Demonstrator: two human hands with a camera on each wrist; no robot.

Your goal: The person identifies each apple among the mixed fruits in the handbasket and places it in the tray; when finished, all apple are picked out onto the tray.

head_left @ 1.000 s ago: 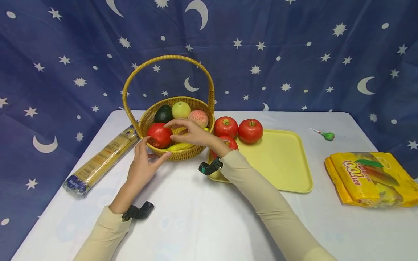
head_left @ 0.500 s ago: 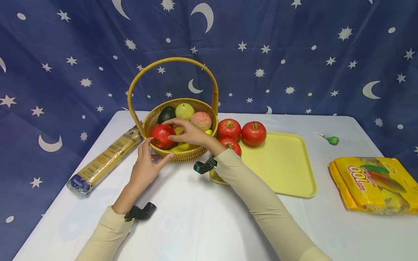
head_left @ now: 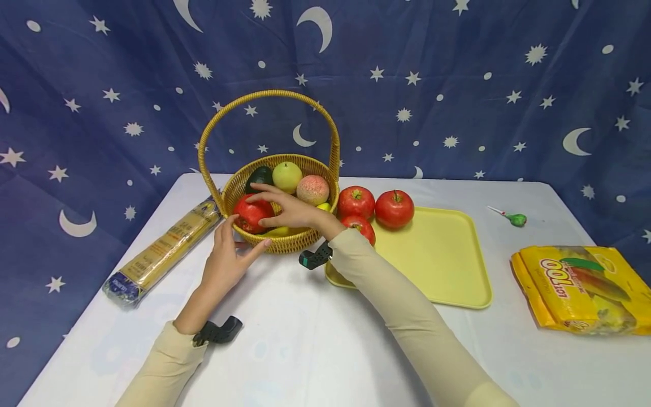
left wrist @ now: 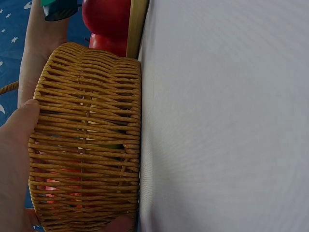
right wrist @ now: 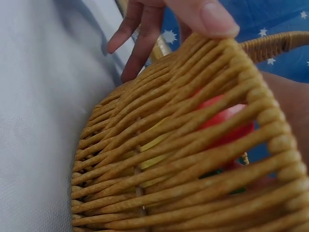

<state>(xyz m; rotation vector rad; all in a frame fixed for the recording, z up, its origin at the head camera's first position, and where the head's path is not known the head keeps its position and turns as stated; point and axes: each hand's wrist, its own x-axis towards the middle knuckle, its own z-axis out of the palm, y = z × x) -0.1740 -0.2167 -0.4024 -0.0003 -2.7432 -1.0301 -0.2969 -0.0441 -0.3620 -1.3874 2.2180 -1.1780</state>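
A wicker basket with a tall handle holds a red pomegranate, a dark green avocado, a pale green round fruit, a peach and a yellow banana. My left hand grips the basket's front left side; its thumb lies at the rim and its fingers spread along the outer wall. My right hand reaches over the rim, fingers fairly straight and spread over the pomegranate, thumb at its right side. Whether the fingertips still touch it is hard to tell.
Several red apples sit right of the basket, on and beside a yellow tray. A spaghetti pack lies at left. Farther right are a green lollipop and a yellow snack package. A starry curtain hangs behind.
My right hand's fingers have spread and straightened over the pomegranate, which has turned slightly in the basket. The left hand has kept its place. The whole view shifted a little earlier.
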